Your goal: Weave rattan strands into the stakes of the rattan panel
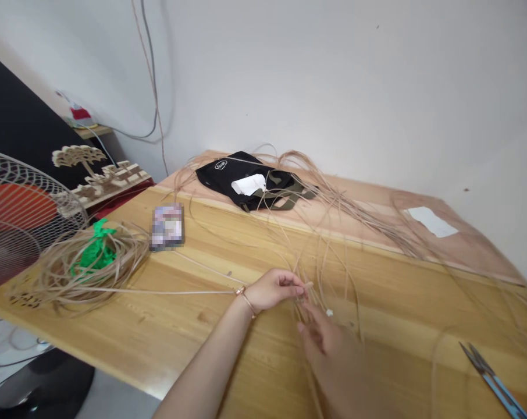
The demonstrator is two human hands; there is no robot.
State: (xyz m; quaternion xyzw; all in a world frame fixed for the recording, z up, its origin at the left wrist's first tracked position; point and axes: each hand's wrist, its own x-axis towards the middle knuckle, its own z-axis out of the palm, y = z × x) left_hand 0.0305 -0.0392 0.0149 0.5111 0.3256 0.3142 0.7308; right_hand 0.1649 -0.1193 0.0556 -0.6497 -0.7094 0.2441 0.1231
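Observation:
My left hand (274, 289), with a thin bracelet at the wrist, pinches pale brown rattan strips (307, 285) between thumb and fingertips above the table. Close beside it, my right hand (333, 346) is smeared by motion; its fingers are bent around the same strips, just below the left fingertips. Loose strip ends fan out from this spot toward the back and down toward the front edge. The exact crossing of the strips is hidden by the fingers. A coil of rattan (128, 253) with a green tie (98, 250) lies at the left.
Blue-handled scissors (490, 375) lie at the right front of the wooden table (159, 331). Behind stand a black bag (222, 174), white paper (431, 222) and a long bundle of strips (368, 218). A pixelated box (167, 227) and a fan (23, 215) are at the left.

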